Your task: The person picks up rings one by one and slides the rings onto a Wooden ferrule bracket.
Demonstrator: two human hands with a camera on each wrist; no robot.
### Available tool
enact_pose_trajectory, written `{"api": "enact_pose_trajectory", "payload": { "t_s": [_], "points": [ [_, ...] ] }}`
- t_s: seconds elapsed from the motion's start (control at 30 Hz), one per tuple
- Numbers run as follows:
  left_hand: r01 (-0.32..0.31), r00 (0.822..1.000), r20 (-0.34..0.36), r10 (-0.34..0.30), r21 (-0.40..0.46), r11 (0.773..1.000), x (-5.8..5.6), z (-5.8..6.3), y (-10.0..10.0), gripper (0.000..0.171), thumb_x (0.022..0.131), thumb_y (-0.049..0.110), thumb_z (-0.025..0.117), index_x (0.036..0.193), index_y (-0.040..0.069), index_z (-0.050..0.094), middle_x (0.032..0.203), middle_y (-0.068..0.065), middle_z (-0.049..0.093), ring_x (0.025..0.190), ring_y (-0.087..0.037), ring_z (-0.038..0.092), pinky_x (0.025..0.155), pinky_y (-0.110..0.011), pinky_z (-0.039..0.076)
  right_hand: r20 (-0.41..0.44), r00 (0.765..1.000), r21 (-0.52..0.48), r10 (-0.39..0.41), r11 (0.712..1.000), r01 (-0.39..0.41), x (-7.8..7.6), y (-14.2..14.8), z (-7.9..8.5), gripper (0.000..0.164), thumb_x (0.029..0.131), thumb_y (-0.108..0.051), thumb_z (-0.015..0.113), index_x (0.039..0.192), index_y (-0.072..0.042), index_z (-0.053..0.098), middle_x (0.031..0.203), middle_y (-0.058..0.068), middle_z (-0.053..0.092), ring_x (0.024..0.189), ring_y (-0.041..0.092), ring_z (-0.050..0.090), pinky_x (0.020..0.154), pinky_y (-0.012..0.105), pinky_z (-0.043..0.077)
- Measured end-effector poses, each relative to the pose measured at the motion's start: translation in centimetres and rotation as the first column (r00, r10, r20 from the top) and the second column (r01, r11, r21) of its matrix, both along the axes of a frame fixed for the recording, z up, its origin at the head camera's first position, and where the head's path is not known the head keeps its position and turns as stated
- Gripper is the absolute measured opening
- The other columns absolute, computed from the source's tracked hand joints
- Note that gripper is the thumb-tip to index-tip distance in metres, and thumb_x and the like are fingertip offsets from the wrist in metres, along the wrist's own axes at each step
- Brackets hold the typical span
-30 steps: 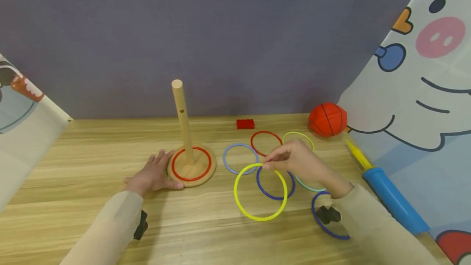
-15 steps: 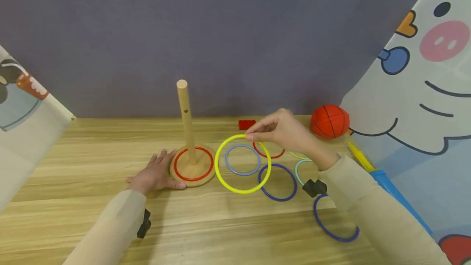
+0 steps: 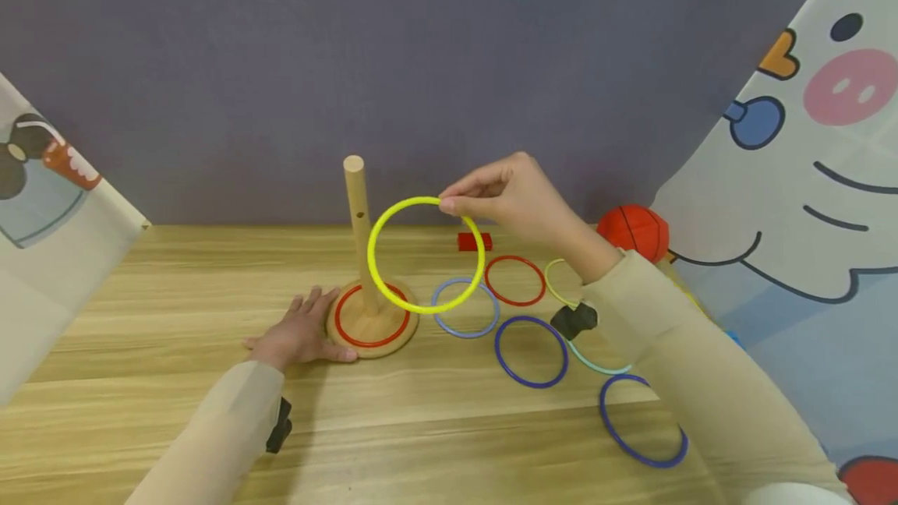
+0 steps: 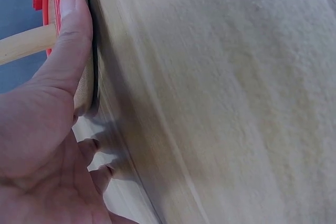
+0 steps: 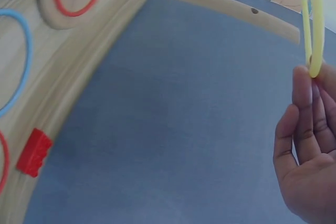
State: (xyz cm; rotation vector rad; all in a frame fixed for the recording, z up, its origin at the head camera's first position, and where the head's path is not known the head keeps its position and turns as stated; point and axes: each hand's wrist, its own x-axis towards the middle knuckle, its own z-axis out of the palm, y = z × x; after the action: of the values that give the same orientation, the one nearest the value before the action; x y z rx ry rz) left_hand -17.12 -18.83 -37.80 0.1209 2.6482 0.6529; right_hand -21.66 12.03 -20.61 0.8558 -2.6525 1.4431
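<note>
My right hand [image 3: 515, 197] pinches a bright yellow ring [image 3: 426, 309] by its upper edge between thumb and fingertips. The ring hangs in the air just right of the wooden peg [image 3: 358, 205]; its left edge comes close to the shaft in the head view. In the right wrist view the yellow ring [image 5: 317, 24] appears near the peg's tip [image 5: 286, 29]. Around the peg's foot, a red ring [image 3: 372, 344] lies on the round base [image 3: 361, 330]. My left hand [image 3: 298, 337] rests at the base's left edge, fingers spread, thumb [image 4: 65, 51] along the rim.
Right of the base lie a light blue ring [image 3: 466, 335], a red ring [image 3: 515, 304], two dark blue rings [image 3: 531, 385], a teal ring [image 3: 596, 369] and a pale yellow-green ring [image 3: 549, 279]. Behind are a red block [image 3: 466, 241] and red ball [image 3: 634, 232]. My right sleeve mostly hides a pump.
My right hand has lifted the yellow ring up and left, from above the dark blue ring to beside the peg. The left hand has stayed at the base.
</note>
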Motion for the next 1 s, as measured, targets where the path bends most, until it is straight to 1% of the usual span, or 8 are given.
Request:
{"api": "enact_pose_trajectory", "payload": {
  "t_s": [0.1, 0.17, 0.33, 0.43, 0.5, 0.7, 0.87, 1.0],
  "points": [
    [-0.005, 1.0, 0.021, 0.006, -0.011, 1.0, -0.3, -0.3, -0.1, 0.129, 0.07, 0.062, 0.085, 0.163, 0.01, 0.013, 0.167, -0.026, -0.001, 0.15, -0.053, -0.003, 0.079, -0.097, 0.007, -0.019, 1.0, -0.04, -0.005, 0.999, 0.004, -0.4, -1.0, 0.9, 0.013, 0.088, -0.019, 0.083, 0.098, -0.01, 0.083, 0.086, 0.004, 0.078, 0.079, 0.021, 0.073, 0.066, 0.024, 0.053],
    [0.013, 1.0, 0.004, -0.013, -0.012, 1.0, -0.3, -0.4, -0.2, 0.129, 0.07, 0.061, 0.086, 0.163, 0.008, 0.014, 0.166, -0.028, 0.0, 0.15, -0.054, -0.002, 0.086, -0.095, 0.01, -0.051, 0.999, -0.058, -0.011, 0.998, 0.008, -0.8, -1.7, 1.3, 0.013, 0.088, -0.019, 0.082, 0.098, -0.011, 0.083, 0.085, 0.003, 0.078, 0.077, 0.021, 0.073, 0.069, 0.025, 0.055],
    [0.061, 0.996, -0.062, -0.06, 0.014, 0.998, -0.5, -1.0, -0.4, 0.128, 0.07, 0.057, 0.088, 0.16, -0.001, 0.017, 0.162, -0.036, 0.005, 0.147, -0.059, 0.004, 0.103, -0.085, 0.017, -0.109, 0.993, -0.104, -0.039, 0.994, 0.028, -1.6, -3.5, 2.0, 0.014, 0.089, -0.022, 0.082, 0.099, -0.012, 0.083, 0.083, 0.0, 0.077, 0.076, 0.018, 0.07, 0.065, 0.026, 0.052],
    [0.061, 0.996, -0.07, -0.059, 0.028, 0.998, -0.8, -1.8, -0.8, 0.132, 0.068, 0.062, 0.086, 0.16, 0.0, 0.017, 0.163, -0.036, 0.004, 0.147, -0.059, 0.002, 0.103, -0.086, 0.015, -0.103, 0.993, -0.132, -0.057, 0.99, 0.043, -2.1, -4.4, 2.0, 0.015, 0.089, -0.022, 0.081, 0.099, -0.011, 0.083, 0.081, 0.001, 0.077, 0.076, 0.018, 0.07, 0.067, 0.027, 0.054],
    [0.058, 0.996, -0.067, -0.056, 0.025, 0.998, -0.8, -1.7, -0.7, 0.131, 0.068, 0.062, 0.086, 0.16, 0.0, 0.017, 0.163, -0.035, 0.004, 0.147, -0.059, 0.002, 0.103, -0.086, 0.015, -0.099, 0.993, -0.136, -0.07, 0.989, 0.056, -2.5, -4.9, 1.9, 0.015, 0.09, -0.022, 0.081, 0.099, -0.011, 0.083, 0.08, 0.001, 0.077, 0.077, 0.017, 0.07, 0.068, 0.028, 0.055],
    [0.057, 0.996, -0.065, -0.057, 0.002, 0.998, 0.1, 0.0, 0.2, 0.122, 0.074, 0.048, 0.089, 0.159, -0.004, 0.018, 0.161, -0.038, 0.006, 0.146, -0.061, 0.005, 0.103, -0.084, 0.019, -0.077, 0.987, -0.111, -0.143, 0.985, 0.134, -3.8, -6.0, 0.6, 0.016, 0.09, -0.025, 0.081, 0.098, -0.011, 0.083, 0.082, 0.002, 0.077, 0.08, 0.021, 0.07, 0.065, 0.025, 0.049],
    [0.048, 0.997, -0.061, -0.048, 0.001, 0.999, 0.2, 0.2, 0.2, 0.122, 0.074, 0.048, 0.089, 0.159, -0.003, 0.018, 0.161, -0.037, 0.006, 0.146, -0.06, 0.005, 0.102, -0.086, 0.019, -0.03, 0.981, -0.08, -0.191, 0.979, 0.188, -4.4, -6.8, -1.6, 0.015, 0.091, -0.025, 0.08, 0.097, -0.012, 0.083, 0.086, 0.005, 0.078, 0.086, 0.026, 0.072, 0.064, 0.024, 0.048],
    [0.034, 0.998, -0.054, -0.033, 0.0, 0.999, 0.3, 0.2, 0.2, 0.122, 0.074, 0.048, 0.089, 0.16, -0.002, 0.018, 0.162, -0.036, 0.006, 0.147, -0.059, 0.004, 0.099, -0.088, 0.017, -0.006, 0.979, -0.027, -0.204, 0.979, 0.204, -4.6, -7.2, -3.5, 0.015, 0.092, -0.026, 0.079, 0.097, -0.014, 0.083, 0.084, 0.001, 0.078, 0.084, 0.022, 0.072, 0.062, 0.024, 0.046]
  ]
}}
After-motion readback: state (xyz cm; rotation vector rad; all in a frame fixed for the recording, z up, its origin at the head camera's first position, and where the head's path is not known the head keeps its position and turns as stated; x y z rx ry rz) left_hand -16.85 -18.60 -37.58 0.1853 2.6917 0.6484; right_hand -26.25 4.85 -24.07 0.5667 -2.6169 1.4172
